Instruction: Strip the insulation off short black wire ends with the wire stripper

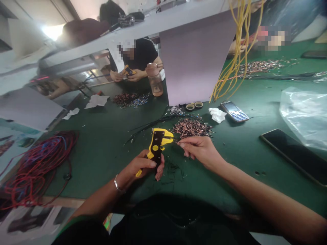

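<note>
Over at a green bench, a person's left hand grips a yellow-and-black wire stripper; the right hand pinches a thin wire at the tool's mouth, near a heap of copper-tipped wire pieces.

The squeezing tool looks like hard plastic, smooth and a bit shiny. The wire bits have bare ends of shiny copper metal and black plastic skins. The table is smooth, with a soft shine. The big phone has a slick, glossy front, like glass. The plastic bag is thin, crinkly and shiny. The crumpled tissue looks like soft, dull paper. The bottle is see-through plastic. The bracelet is shiny metal. The yellow wires look like smooth plastic.
</note>
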Demonstrator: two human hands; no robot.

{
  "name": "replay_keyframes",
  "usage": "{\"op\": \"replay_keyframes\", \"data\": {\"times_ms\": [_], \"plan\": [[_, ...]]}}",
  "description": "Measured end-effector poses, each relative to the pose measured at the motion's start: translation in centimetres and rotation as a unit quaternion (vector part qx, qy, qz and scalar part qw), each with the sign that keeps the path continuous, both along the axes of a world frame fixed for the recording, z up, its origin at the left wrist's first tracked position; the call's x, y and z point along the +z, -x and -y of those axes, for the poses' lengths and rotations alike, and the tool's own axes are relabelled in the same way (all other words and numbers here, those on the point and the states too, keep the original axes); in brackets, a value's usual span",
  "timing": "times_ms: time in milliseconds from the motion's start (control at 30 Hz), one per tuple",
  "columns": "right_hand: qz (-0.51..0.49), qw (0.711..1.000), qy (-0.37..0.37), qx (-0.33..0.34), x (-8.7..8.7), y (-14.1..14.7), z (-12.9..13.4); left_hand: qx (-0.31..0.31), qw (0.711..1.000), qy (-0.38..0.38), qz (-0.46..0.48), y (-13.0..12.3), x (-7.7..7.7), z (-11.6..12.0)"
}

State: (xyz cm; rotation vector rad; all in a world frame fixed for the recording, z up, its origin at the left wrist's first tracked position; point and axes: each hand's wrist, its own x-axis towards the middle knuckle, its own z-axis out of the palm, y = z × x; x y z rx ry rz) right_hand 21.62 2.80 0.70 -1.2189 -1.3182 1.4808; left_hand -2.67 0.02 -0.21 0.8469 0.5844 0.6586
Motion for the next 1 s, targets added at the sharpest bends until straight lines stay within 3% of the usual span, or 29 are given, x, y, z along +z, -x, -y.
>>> {"op": "replay_keyframes", "data": {"times_ms": [1000], "plan": [[-0.008, 1.0, 0.017, -0.002, -0.13, 0.06, -0.09, 0.025, 0.999, -0.005, -0.021, -0.13, 0.3, 0.38]]}}
